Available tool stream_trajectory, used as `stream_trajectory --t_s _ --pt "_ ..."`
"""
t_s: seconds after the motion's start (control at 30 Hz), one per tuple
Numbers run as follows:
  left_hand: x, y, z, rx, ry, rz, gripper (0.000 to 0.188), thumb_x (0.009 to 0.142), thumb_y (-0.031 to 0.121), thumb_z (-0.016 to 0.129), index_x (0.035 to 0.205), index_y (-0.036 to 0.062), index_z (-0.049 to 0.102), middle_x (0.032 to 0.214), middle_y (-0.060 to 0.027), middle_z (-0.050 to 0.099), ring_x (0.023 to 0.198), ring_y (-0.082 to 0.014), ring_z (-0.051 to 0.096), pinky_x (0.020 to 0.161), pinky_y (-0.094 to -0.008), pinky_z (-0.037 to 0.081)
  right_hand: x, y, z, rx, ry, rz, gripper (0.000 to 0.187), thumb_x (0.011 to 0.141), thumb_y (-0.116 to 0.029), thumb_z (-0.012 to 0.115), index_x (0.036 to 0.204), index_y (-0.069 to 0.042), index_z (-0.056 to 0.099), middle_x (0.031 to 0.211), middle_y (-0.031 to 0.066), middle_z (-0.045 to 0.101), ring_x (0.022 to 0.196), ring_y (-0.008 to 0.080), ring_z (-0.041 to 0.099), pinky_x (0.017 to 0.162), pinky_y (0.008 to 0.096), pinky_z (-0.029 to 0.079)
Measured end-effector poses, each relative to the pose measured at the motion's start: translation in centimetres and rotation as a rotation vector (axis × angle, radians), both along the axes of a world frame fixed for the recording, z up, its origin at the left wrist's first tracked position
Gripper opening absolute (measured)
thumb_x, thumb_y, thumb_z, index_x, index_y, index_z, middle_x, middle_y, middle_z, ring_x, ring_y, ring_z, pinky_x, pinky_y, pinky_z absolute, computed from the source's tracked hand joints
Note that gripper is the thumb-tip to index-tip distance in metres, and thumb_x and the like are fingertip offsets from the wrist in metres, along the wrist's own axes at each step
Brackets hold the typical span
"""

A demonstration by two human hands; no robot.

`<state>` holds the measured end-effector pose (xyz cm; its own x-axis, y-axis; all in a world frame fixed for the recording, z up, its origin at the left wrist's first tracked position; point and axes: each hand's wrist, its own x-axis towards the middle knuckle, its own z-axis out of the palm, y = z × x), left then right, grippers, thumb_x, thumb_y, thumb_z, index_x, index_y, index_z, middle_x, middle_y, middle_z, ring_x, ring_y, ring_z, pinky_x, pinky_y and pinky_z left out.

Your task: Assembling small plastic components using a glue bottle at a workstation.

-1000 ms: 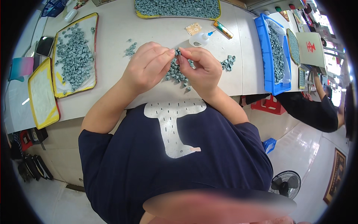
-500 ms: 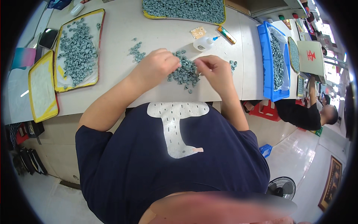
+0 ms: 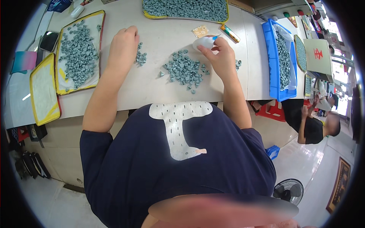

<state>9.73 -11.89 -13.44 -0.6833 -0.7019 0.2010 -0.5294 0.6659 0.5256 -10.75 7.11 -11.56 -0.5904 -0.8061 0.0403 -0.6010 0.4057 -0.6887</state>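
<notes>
My right hand (image 3: 221, 57) is closed around a small white squeeze bottle (image 3: 201, 42) with a blue tip, held over the table. Just left of it lies a loose pile of small grey-green pieces (image 3: 184, 68). Farther left, my left hand (image 3: 124, 45) has its fingers curled together beside a smaller cluster of the same pieces (image 3: 141, 58). Its fingertips are turned away, so anything between them is hidden.
A yellow-edged tray of pieces (image 3: 79, 55) stands left, beside another yellow-edged tray (image 3: 42, 89) and a phone (image 3: 49, 40). A full tray (image 3: 186, 8) lies at the back. Right are a blue crate (image 3: 274, 60) and a seated person (image 3: 313, 127). A printed tube (image 3: 230, 33) lies behind the bottle.
Both hands have left the central pile. My left hand went left and away from me to the small cluster; my right took hold of the squeeze bottle, which stood on the table.
</notes>
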Motion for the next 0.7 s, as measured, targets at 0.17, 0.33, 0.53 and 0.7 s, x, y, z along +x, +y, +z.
stream_trajectory --t_s 0.17,0.33,0.53,0.7 --pt "-0.9 2.0 0.9 0.625 0.403 -0.209 0.011 0.087 0.005 0.061 0.096 -0.0021 0.059 0.087 -0.0145 0.065 0.072 -0.0227 0.063 0.069 -0.0300 0.051 1.4 0.1 0.7 -0.206 -0.261 0.080 0.039 0.084 -0.015 0.072 0.113 0.003 0.055 0.103 0.0099 0.064 0.092 0.0134 0.062 0.078 0.0267 0.050" --pt "-1.3 3.5 1.2 1.418 0.486 -0.358 0.010 0.092 0.010 0.059 0.097 0.0012 0.059 0.092 -0.0075 0.065 0.069 -0.0106 0.058 0.067 -0.0219 0.049 1.6 0.8 1.7 -0.158 -0.068 0.201 0.041 0.083 -0.011 0.072 0.117 0.001 0.053 0.106 0.0112 0.064 0.092 0.0161 0.063 0.079 0.0291 0.050" --pt "-1.2 3.7 -0.2 1.813 0.704 -0.380 0.013 0.092 0.015 0.060 0.097 0.0032 0.058 0.084 -0.0051 0.063 0.066 -0.0109 0.052 0.062 -0.0229 0.045 1.7 1.5 3.0 -0.232 0.161 0.244 0.045 0.079 -0.010 0.074 0.120 -0.004 0.055 0.105 0.0106 0.064 0.091 0.0209 0.063 0.080 0.0308 0.050" --pt "-1.3 4.1 -0.5 1.917 0.867 -0.377 0.020 0.094 0.024 0.057 0.096 0.0049 0.054 0.075 -0.0014 0.056 0.064 -0.0106 0.046 0.058 -0.0240 0.040 2.0 1.6 3.7 -0.228 0.180 0.246 0.047 0.076 -0.008 0.076 0.119 -0.003 0.057 0.105 0.0113 0.064 0.090 0.0234 0.063 0.080 0.0318 0.050"
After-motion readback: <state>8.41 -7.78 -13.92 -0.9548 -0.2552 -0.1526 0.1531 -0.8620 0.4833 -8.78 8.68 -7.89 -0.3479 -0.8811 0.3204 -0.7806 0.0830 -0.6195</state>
